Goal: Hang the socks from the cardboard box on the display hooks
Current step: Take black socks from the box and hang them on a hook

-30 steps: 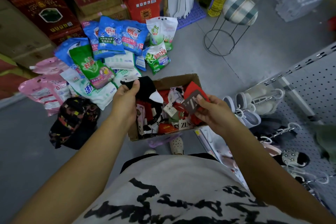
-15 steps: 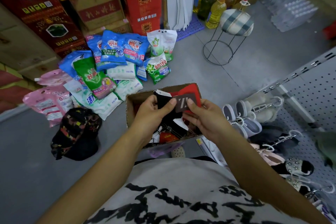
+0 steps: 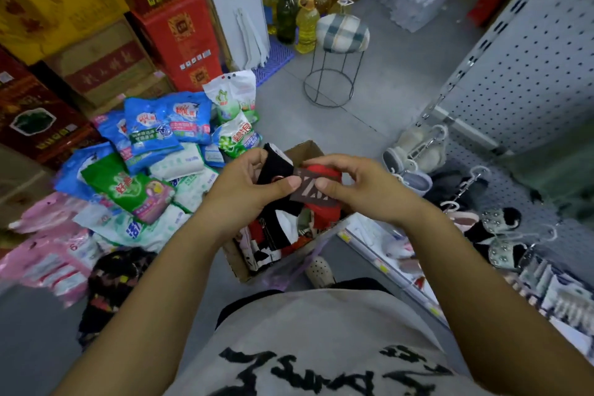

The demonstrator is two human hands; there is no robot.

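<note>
Lifting and closing up since half a second ago: bringing left hand [image 3: 254, 193] and right hand [image 3: 363, 190] together just above the cardboard box [image 3: 239, 264]. Pinching the dark card label [image 3: 310, 194] of the red socks [image 3: 324, 172] thumb beside thumb, both sets of fingers curled; gripping a black sock [image 3: 276, 167] in the left as well. Best done by squaring the pairs, feeling for the hanging loop at the card's top (cannot make one out from here) and keeping the pinch firm before swinging right. Forearms converging, wrists level, thumbs on top. Further off, right: display hooks [image 3: 466, 185] on the pegboard [image 3: 514, 80], carrying slippers [image 3: 501, 219], well apart from the socks.
</note>
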